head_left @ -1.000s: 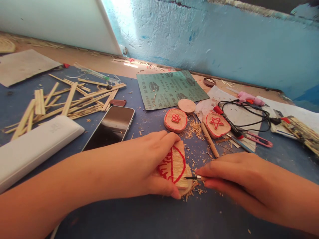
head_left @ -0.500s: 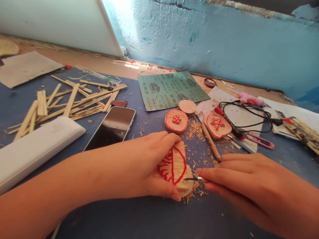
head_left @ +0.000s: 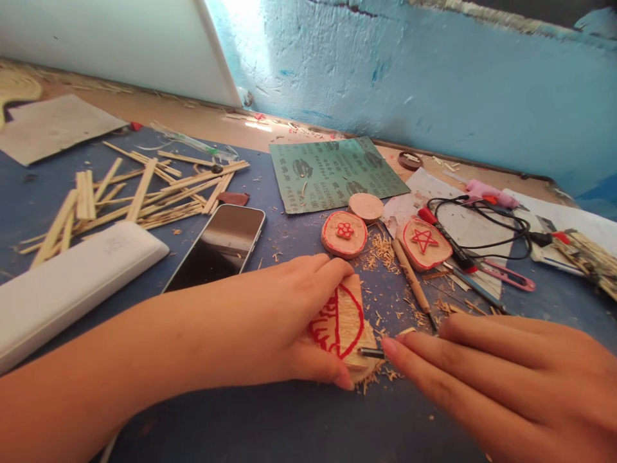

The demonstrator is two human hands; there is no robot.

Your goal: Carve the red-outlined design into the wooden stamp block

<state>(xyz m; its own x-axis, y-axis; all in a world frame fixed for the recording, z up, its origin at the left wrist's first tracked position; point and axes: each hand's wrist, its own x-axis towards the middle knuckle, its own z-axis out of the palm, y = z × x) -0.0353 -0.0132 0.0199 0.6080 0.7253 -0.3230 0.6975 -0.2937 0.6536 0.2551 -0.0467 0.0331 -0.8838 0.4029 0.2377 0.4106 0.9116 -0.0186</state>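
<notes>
You are at a craft table [head_left: 270, 418], like in a wood workshop. Just past your right hand [head_left: 501, 379] lies a tool with a wooden handle [head_left: 412, 278]. Curly wood bits [head_left: 380, 252] lie past your left hand [head_left: 306, 315], with green sandpaper [head_left: 332, 180] farther back. Wood sticks [head_left: 143, 190] lie beyond your left arm [head_left: 168, 334].

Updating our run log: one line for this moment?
left hand: holds wood block; right hand: holds carving tool; tip: at block's edge; nearby: phone, shavings

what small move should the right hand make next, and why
Perhaps a short, light push of the carving tool with the right hand: the tool's tip sits near the corner of the wooden block, just outside its red curve, and the left hand grips the block.
</notes>
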